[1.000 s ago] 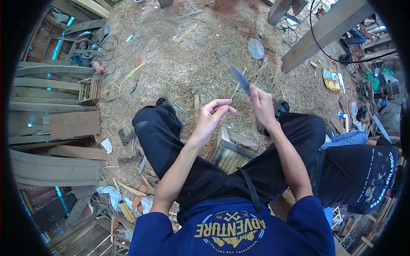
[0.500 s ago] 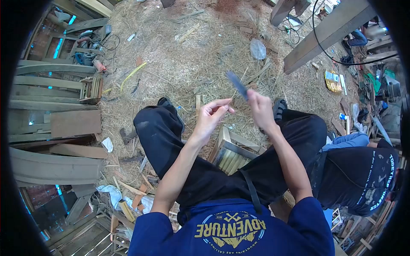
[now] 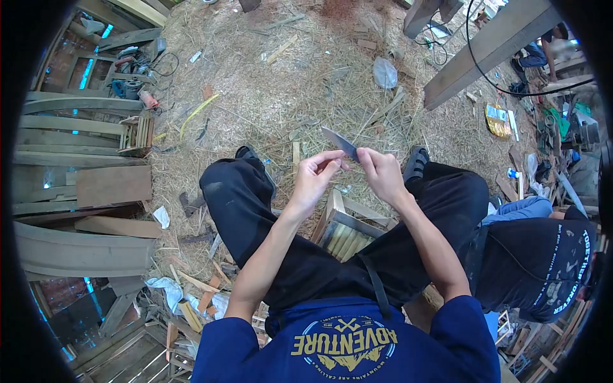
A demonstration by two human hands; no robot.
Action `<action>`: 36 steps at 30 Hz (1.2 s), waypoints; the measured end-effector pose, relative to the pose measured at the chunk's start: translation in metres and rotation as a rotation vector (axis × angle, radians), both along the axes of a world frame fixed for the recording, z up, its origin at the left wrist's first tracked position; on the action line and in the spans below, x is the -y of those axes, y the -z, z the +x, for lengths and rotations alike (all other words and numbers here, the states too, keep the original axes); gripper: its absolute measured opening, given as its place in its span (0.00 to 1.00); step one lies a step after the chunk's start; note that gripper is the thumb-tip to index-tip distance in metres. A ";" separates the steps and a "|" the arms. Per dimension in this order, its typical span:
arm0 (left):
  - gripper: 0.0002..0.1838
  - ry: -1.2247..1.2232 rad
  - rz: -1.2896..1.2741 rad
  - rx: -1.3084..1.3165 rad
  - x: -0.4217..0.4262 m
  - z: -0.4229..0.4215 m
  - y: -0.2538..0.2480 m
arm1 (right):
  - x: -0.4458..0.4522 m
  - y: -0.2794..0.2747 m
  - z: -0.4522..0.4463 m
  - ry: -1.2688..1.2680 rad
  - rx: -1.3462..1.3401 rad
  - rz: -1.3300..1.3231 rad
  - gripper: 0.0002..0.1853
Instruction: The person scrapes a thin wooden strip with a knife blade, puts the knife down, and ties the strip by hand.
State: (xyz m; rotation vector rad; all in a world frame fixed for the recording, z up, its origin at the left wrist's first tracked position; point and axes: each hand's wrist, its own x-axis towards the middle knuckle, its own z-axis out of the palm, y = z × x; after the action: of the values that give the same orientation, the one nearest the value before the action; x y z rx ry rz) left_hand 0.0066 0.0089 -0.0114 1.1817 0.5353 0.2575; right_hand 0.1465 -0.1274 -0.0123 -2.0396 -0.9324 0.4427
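A knife point(image 3: 339, 141) is gripped in my right hand point(image 3: 383, 175), its broad grey blade pointing up and left while my fingers hide the handle. Close beside the blade, my left hand point(image 3: 313, 182) is closed in a pinch, with thumb and forefinger together. Whatever it pinches is too small to make out. Below both hands, between my legs, a wooden box point(image 3: 337, 207) holds several pale, rounded wooden sticks point(image 3: 347, 241).
Straw and wood scraps cover the ground. Planks point(image 3: 113, 185) and power tools point(image 3: 128, 88) lie at the left. A wooden post point(image 3: 491, 57) with a black cable slants at upper right. A person in black point(image 3: 533, 268) sits close on my right; another is farther off.
My right hand has moved left and down, bringing the knife from above right to beside my left hand's fingertips. The left hand has hardly moved.
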 end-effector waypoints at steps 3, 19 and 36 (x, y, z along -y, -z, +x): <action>0.15 -0.010 0.052 -0.011 0.000 0.002 -0.001 | -0.005 -0.003 0.019 0.124 -0.105 0.013 0.23; 0.16 -0.046 0.129 -0.030 -0.003 0.001 0.002 | 0.000 0.000 0.005 0.007 0.039 -0.032 0.27; 0.15 -0.040 0.192 -0.043 -0.003 0.002 0.004 | 0.000 0.000 0.008 0.008 -0.025 -0.056 0.21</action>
State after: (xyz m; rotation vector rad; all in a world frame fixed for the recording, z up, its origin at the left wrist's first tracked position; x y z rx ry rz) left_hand 0.0090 0.0115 -0.0156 1.3658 0.5821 0.3240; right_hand 0.1545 -0.1274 -0.0125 -2.0831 -0.9054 0.4944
